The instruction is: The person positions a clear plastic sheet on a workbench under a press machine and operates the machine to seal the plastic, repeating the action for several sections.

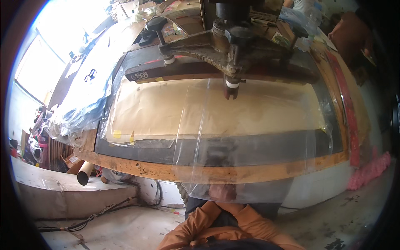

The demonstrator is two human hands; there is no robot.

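My left hand point(216, 191) and my right hand point(230, 193) are close together in front of the table's wooden edge point(146, 169). Both show only dimly through a clear plastic sheet point(262, 189) that hangs over that edge, so their fingers cannot be made out. I cannot tell whether either hand grips the plastic. The sheet runs back across a dark grey pad point(158, 155) and over part of a wide tan paper sheet point(146, 108). Yellow bits of tape point(117, 134) mark the paper's near left corner.
A heavy metal press frame point(200, 45) with a dark bar point(175, 71) spans the far side of the paper. Bundled plastic point(89, 96) lies left. A cardboard tube point(85, 171) juts out below. At right are a red strip point(342, 100), pink fluffy material point(371, 170) and another person point(354, 35).
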